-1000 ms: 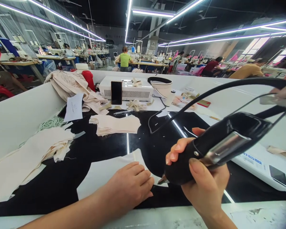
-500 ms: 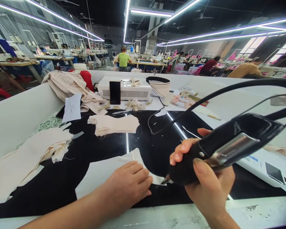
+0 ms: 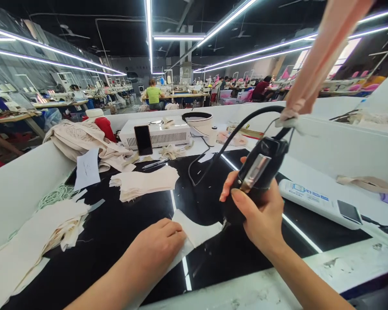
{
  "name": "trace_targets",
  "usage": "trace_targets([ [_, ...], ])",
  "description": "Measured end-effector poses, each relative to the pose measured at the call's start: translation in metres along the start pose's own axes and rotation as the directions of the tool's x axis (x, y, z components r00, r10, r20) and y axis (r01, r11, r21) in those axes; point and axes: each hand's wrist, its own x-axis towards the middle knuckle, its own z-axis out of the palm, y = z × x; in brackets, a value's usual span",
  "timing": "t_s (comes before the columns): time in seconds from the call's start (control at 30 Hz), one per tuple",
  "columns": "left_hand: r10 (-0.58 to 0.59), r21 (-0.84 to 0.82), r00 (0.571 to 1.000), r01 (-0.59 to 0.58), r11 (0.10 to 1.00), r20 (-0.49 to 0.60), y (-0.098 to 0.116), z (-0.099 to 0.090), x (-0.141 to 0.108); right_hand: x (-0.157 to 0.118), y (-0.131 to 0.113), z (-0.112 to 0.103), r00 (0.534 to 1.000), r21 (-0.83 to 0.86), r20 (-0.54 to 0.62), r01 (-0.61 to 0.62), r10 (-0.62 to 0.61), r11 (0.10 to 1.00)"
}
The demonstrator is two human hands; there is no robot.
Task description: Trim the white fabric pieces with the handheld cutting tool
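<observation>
Sewing workshop — rows of machines, cut fabric

The handheld tool is black with a silver panel; the cloth piece is off-white against the glossy black work surface. The fabric stack is pale cream, the cords mint green, the bucket cream with a black rim, the flat device white with blue print.

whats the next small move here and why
I'd probably ease the black tool slightly along the edge of the white cloth: its tip is at the cloth's right corner, the right hand grips it, and the left hand rests on the cloth.
</observation>
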Motion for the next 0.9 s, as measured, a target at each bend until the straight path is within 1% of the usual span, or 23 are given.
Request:
trace_targets([
  [0.13, -0.059, -0.022, 0.997, 0.060, 0.998, 0.046, 0.017, -0.003, 0.002, 0.010, -0.008, 0.006, 1.000, -0.073, 0.027, -0.014, 0.016, 0.997],
  [0.23, -0.109, -0.077, 0.989, 0.117, 0.990, 0.100, 0.025, -0.006, 0.006, 0.015, -0.015, 0.011, 0.999, -0.131, 0.043, -0.015, 0.021, 0.991],
  [0.3, -0.171, -0.120, 0.966, 0.196, 0.973, 0.195, 0.027, -0.011, 0.011, 0.017, -0.019, 0.014, 0.997, -0.150, 0.071, -0.007, 0.018, 0.989],
  [0.37, -0.231, -0.118, 0.922, 0.278, 0.953, 0.311, 0.025, -0.018, 0.018, 0.019, -0.022, 0.017, 0.996, -0.180, 0.087, -0.001, 0.017, 0.984],
  [0.4, -0.250, -0.101, 0.902, 0.302, 0.948, 0.353, 0.023, -0.022, 0.023, 0.020, -0.024, 0.018, 0.996, -0.202, 0.088, -0.001, 0.019, 0.979],
  [0.43, -0.261, -0.085, 0.892, 0.312, 0.946, 0.369, 0.020, -0.025, 0.029, 0.020, -0.024, 0.019, 0.996, -0.224, 0.090, -0.004, 0.025, 0.975],
  [0.47, -0.258, -0.081, 0.895, 0.306, 0.948, 0.365, 0.017, -0.028, 0.035, 0.020, -0.024, 0.020, 0.995, -0.238, 0.093, -0.010, 0.034, 0.971],
  [0.5, -0.241, -0.097, 0.906, 0.291, 0.952, 0.347, 0.013, -0.029, 0.041, 0.021, -0.024, 0.022, 0.995, -0.239, 0.094, -0.019, 0.043, 0.971],
  [0.57, -0.182, -0.178, 0.937, 0.242, 0.954, 0.299, 0.004, -0.027, 0.053, 0.020, -0.022, 0.025, 0.995, -0.211, 0.081, -0.038, 0.057, 0.977],
  [0.63, -0.120, -0.283, 0.953, 0.200, 0.938, 0.278, -0.005, -0.022, 0.062, 0.018, -0.018, 0.029, 0.997, -0.170, 0.054, -0.046, 0.056, 0.984],
  [0.77, -0.048, -0.415, 0.948, 0.183, 0.891, 0.316, -0.020, -0.012, 0.069, 0.014, -0.012, 0.035, 0.999, -0.100, 0.028, -0.032, 0.034, 0.994],
  [0.9, -0.046, -0.438, 0.922, 0.226, 0.870, 0.384, -0.026, -0.013, 0.066, 0.011, -0.008, 0.038, 0.999, -0.037, 0.016, -0.028, 0.029, 0.999],
])
